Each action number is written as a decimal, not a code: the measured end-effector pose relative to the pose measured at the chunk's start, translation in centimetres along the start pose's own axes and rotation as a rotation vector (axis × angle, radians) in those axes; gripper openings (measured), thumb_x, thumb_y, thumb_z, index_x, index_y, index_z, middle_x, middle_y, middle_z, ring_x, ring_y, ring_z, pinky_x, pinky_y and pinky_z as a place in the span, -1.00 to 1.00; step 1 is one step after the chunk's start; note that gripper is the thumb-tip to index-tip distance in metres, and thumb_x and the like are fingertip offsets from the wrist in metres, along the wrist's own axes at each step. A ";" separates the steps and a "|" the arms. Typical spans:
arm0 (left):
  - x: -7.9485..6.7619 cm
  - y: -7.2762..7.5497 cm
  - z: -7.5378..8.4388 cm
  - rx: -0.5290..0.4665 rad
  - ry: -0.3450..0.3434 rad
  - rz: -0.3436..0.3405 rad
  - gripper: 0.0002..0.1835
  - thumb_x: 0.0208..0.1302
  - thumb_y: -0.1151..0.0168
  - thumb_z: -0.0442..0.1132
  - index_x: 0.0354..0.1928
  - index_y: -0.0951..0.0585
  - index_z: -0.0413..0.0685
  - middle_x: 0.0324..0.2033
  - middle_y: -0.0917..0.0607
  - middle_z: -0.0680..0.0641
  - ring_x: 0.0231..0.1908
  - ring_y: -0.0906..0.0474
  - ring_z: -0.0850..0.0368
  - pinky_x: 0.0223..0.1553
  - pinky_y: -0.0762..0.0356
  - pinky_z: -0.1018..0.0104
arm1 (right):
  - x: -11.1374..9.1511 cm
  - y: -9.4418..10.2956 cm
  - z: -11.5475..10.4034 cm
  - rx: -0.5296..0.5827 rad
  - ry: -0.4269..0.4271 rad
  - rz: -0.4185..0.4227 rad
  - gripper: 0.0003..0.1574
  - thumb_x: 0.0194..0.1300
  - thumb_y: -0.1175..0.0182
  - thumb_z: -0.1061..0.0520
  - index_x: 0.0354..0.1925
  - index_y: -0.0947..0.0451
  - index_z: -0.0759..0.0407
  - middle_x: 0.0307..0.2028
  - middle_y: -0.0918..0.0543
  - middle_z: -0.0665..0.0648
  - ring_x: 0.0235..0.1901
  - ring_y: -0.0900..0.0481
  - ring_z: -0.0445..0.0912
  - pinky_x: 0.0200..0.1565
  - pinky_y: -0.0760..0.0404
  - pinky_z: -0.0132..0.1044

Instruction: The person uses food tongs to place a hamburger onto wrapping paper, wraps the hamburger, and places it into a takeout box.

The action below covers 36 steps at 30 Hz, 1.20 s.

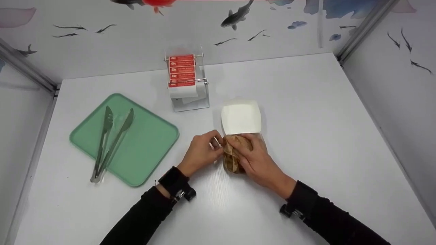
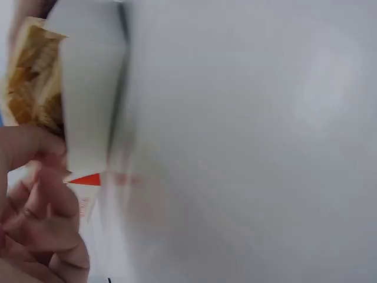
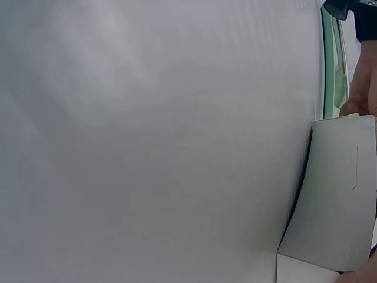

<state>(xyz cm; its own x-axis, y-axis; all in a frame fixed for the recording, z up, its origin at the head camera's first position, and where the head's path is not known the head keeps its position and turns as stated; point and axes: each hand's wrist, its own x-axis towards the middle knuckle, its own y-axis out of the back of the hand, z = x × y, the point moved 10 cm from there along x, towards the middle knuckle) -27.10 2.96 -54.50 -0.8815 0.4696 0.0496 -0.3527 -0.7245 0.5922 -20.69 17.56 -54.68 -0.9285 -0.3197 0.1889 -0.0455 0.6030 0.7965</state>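
A crumpled brown paper wrapper (image 1: 233, 160) with its contents hidden sits in the base of a white clamshell box (image 1: 241, 117), whose lid is folded back away from me. My right hand (image 1: 260, 163) lies over the wrapper and grips it from the right, its fingers bent across the top. At the wrapper's left edge, my left hand (image 1: 201, 149) has thumb and fingers curled and pinches the paper. The left wrist view shows the left fingers (image 2: 41, 194) at a corner of the box wall (image 2: 94, 100). In the right wrist view, the outer box wall (image 3: 336, 188) hides most of the wrapper.
To the left lies a green tray (image 1: 146, 149), with metal tongs (image 1: 114, 149) across it and overhanging its near edge. Behind the box stands a clear dispenser (image 1: 191, 105) holding a roll of red-and-white labels (image 1: 182, 69). Panels with painted fish enclose the white table (image 1: 316, 119).
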 end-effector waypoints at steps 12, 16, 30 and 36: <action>0.7 -0.1 -2.2 -0.184 0.194 0.022 -0.91 0.38 -0.44 -0.30 -0.19 -0.88 -0.05 -0.38 -0.82 -0.02 -0.49 -0.54 0.27 -0.46 -0.39 0.47 | -0.2 -0.5 0.0 0.029 0.006 -0.026 -0.17 0.52 -0.04 0.24 0.59 -0.35 -0.39 0.50 -0.32 0.21 0.46 -0.27 0.21 0.39 -0.46 0.20; 1.3 -0.1 -1.1 -0.009 0.101 0.025 -0.93 0.35 -0.49 -0.28 -0.20 -0.90 -0.02 -0.37 -0.85 -0.02 -0.48 -0.47 0.31 -0.42 -0.37 0.45 | -0.2 -0.3 -0.2 0.034 0.033 -0.007 -0.17 0.47 -0.05 0.27 0.56 -0.40 -0.32 0.50 -0.34 0.22 0.46 -0.27 0.22 0.38 -0.46 0.22; 1.4 -1.7 0.8 0.445 -0.139 -0.086 -0.86 0.56 -0.30 -0.11 -0.17 -0.74 0.03 -0.49 -0.73 -0.03 -0.47 -0.59 0.08 -0.44 -0.58 0.09 | -0.2 -0.6 -0.2 0.018 0.041 -0.039 -0.26 0.51 -0.03 0.24 0.53 -0.43 -0.25 0.48 -0.33 0.25 0.45 -0.31 0.20 0.36 -0.51 0.20; 0.9 -1.6 0.6 0.262 -0.048 -0.131 -0.86 0.52 -0.26 -0.27 -0.16 -0.79 -0.06 -0.52 -0.69 0.00 -0.51 -0.50 0.18 -0.46 -0.45 0.29 | -0.3 -0.4 -0.3 0.016 0.050 -0.015 -0.26 0.50 -0.07 0.25 0.51 -0.43 -0.30 0.47 -0.34 0.25 0.45 -0.30 0.21 0.33 -0.53 0.19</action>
<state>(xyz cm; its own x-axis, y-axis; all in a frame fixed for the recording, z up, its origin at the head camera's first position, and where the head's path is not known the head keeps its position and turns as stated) -27.14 4.83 -54.86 -0.8160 0.5780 -0.0067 -0.3638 -0.5046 0.7829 -20.30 17.23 -54.85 -0.9080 -0.3649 0.2061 -0.0655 0.6093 0.7902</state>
